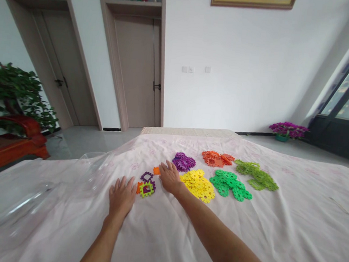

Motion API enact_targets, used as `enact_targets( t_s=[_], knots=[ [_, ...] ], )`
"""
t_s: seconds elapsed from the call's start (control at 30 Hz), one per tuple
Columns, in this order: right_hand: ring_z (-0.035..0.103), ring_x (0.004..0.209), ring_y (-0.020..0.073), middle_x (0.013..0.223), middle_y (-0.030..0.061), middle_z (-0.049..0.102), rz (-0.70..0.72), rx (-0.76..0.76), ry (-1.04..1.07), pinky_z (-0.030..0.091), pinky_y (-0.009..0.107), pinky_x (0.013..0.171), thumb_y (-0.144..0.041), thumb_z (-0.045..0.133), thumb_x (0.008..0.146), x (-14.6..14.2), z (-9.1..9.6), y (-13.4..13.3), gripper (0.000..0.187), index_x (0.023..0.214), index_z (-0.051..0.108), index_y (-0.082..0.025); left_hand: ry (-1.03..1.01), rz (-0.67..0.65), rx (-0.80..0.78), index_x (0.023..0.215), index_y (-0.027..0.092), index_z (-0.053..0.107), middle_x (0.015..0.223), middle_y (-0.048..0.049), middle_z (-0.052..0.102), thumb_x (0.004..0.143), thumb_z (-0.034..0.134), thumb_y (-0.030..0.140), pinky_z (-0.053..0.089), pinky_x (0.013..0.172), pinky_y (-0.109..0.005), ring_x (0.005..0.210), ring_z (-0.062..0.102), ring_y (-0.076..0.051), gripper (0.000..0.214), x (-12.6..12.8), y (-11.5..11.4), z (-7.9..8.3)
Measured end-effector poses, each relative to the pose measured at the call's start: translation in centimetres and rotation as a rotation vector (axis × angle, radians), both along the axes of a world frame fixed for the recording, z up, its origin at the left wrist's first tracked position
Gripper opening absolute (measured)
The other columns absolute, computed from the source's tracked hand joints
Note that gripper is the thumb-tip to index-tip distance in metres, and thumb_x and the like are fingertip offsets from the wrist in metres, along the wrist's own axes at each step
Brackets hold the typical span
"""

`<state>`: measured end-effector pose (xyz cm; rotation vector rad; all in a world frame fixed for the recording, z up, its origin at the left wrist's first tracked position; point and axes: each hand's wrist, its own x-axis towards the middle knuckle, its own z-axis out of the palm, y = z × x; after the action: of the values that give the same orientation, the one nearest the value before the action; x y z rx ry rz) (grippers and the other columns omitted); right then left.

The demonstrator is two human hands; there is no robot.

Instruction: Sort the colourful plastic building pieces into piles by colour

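My left hand [122, 195] lies flat on the cloth, fingers stretched, just left of a few loose plastic building pieces. Among these are a lime square piece [147, 189] with a toothed edge, a purple toothed piece [147, 176] and an orange piece [139, 188] partly covered. My right hand [169, 177] rests palm down with its fingers extended, touching or beside another orange piece [156, 170]. Close to its wrist spreads a heap of yellow flower-shaped pieces [198, 184]. A purple heap [183, 162] lies just beyond the fingers.
Farther right are heaps of orange pieces [216, 159], green flower-shaped pieces [230, 184] and lime pieces [256, 175]. Clear plastic packaging [30, 204] covers the left side of the pale cloth [244, 243]. A red wooden chair [24, 134] stands at the left.
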<state>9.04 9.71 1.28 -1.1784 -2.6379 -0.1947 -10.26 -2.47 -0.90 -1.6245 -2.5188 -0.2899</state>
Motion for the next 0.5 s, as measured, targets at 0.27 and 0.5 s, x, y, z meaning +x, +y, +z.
enact_targets(
  t_s=[0.27,0.5],
  knots=[
    [0.061,0.112,0.0263,0.104,0.0166,0.074,0.047,-0.065,-0.007,0.040,0.035,0.100,-0.013,0.052,0.094,-1.1,1.0,0.7,0.021,0.099,0.072,-0.012,-0.002,-0.007,0.010,0.147,0.031,0.053,0.156,-0.0104,0.046,0.101,0.034,0.046,0.025,0.117,-0.053,0.145,0.037,-0.033,0.052,-0.4,0.2,-0.2],
    [0.069,0.078,0.0180,0.086,0.0070,0.076,-0.150,-0.142,0.387,0.049,0.026,0.071,-0.026,0.041,0.102,2.9,2.0,1.7,0.032,0.094,0.070,-0.018,-0.021,-0.022,0.010,0.146,0.031,0.055,0.155,-0.0096,0.047,0.101,0.031,0.047,0.026,0.117,-0.050,0.146,0.037,-0.032,0.053,-0.5,0.0,-0.3]
  ],
)
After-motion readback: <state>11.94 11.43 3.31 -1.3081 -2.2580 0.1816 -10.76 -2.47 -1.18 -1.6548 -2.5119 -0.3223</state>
